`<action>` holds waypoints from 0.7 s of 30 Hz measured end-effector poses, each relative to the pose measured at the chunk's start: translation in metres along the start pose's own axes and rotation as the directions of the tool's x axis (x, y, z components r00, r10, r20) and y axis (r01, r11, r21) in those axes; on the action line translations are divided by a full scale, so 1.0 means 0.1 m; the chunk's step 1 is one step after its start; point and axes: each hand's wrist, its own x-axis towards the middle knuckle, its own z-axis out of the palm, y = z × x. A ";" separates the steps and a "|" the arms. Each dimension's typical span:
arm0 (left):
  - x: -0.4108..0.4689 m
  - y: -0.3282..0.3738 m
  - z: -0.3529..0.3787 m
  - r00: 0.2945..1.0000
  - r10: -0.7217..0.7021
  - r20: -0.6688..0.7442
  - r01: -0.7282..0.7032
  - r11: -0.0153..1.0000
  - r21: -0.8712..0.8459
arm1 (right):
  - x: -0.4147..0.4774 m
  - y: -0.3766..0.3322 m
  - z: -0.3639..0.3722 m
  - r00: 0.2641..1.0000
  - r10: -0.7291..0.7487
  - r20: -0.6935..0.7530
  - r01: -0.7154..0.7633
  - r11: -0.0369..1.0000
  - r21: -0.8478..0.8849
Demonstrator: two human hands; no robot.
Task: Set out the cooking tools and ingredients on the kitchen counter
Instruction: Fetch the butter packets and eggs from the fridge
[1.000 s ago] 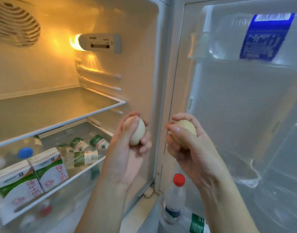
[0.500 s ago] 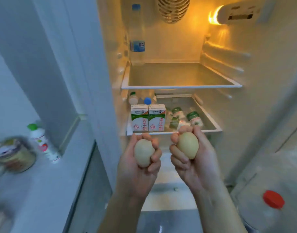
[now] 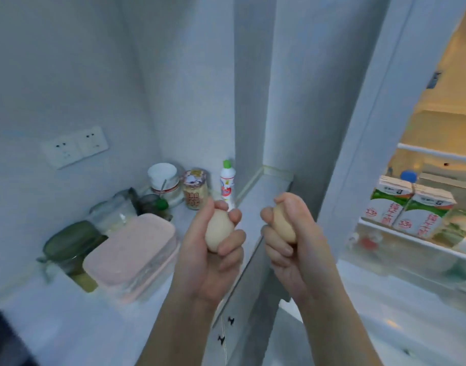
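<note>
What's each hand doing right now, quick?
Left hand: fingers curled round an egg, held above the counter edge.
Right hand: fingers curled round a second egg, beside the open fridge.

View swung left off the fridge [image 3: 437, 159], now at right edge with milk cartons [image 3: 408, 210]. Left hand [image 3: 208, 262] and right hand [image 3: 300, 254] carried left egg [image 3: 217, 229] and right egg [image 3: 283, 224] from the shelves to the tabletop [image 3: 68, 320] edge. Pink-lidded box [image 3: 131, 249], labelled jar [image 3: 195, 192] and white bottle [image 3: 227, 183] came into view.
</note>
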 end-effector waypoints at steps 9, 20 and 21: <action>-0.34 0.62 -0.43 0.855 0.420 -0.304 -0.399 0.908 0.131 | 0.60 0.62 0.62 0.913 0.325 0.248 -0.335 0.942 -0.004; -1.24 0.49 -0.68 0.426 0.746 -0.512 -0.706 0.628 0.327 | 0.45 1.43 1.03 0.597 0.557 0.577 -0.567 0.802 -0.187; -1.34 0.48 -0.70 0.387 0.763 -0.518 -0.706 0.607 0.366 | 0.38 1.48 1.08 0.572 0.571 0.589 -0.578 0.790 -0.205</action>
